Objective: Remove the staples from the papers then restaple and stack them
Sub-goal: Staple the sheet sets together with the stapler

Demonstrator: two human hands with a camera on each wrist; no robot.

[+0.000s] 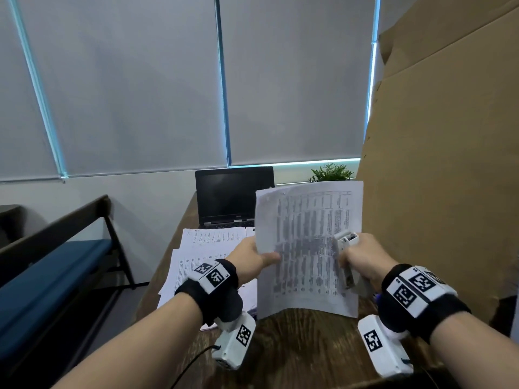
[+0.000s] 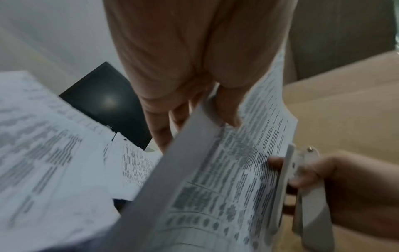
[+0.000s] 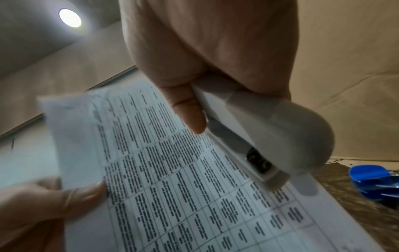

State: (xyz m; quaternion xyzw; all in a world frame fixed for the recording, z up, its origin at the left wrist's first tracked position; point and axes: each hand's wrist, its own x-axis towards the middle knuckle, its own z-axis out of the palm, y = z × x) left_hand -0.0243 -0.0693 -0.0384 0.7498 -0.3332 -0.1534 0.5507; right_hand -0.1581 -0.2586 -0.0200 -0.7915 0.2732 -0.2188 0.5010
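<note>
A set of printed papers stands nearly upright above the wooden desk. My left hand pinches its left edge, thumb on the front; the wrist view shows the thumb and fingers clamping the sheets. My right hand grips a white stapler whose mouth sits over the papers' right edge. In the right wrist view the stapler lies against the printed page, thumb along its side. More printed papers lie spread on the desk behind my left hand.
A dark, open laptop stands at the desk's far end, a small green plant beside it. A tall cardboard sheet walls off the right. A blue object lies on the desk at right. A blue-cushioned bench is left.
</note>
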